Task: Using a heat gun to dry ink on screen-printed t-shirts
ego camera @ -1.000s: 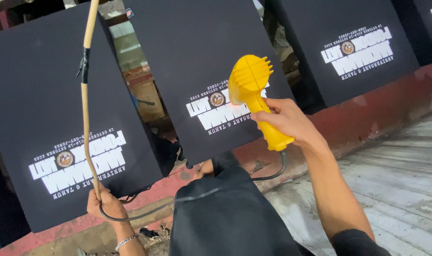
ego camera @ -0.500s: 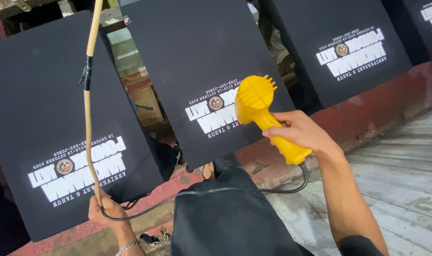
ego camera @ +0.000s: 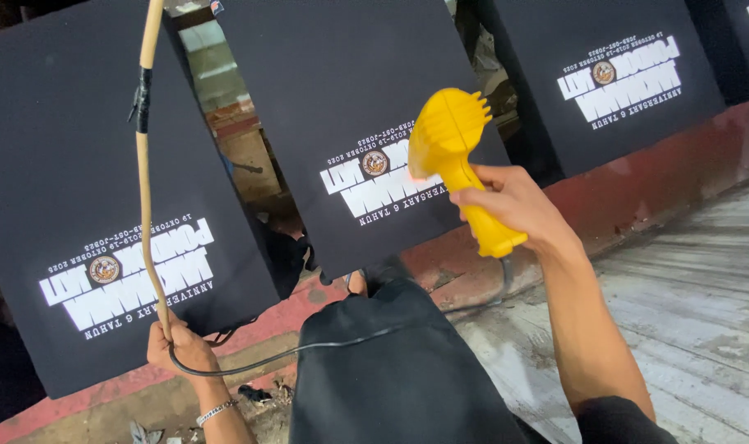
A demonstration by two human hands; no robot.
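Note:
My right hand [ego camera: 510, 205] grips the handle of a yellow heat gun [ego camera: 455, 156], its nozzle held close to the white print on the middle black shirt panel [ego camera: 350, 107]. A black cord [ego camera: 325, 349] runs from the gun's base across my dark-clad knee [ego camera: 391, 370] to my left hand [ego camera: 181, 347]. That hand is closed on the cord and on the lower end of a tan hose or pole [ego camera: 144, 173] that rises to the top edge, bound with black tape.
Several black printed panels stand in a row against a red ledge [ego camera: 662, 173]: one at left [ego camera: 95, 205], one at right [ego camera: 605, 74]. Worn grey floorboards [ego camera: 687, 288] stretch at right. Debris lies below the ledge at bottom left.
My right hand has shifted the heat gun slightly right and lower along the middle panel's print. My left hand stays on the pole and cord.

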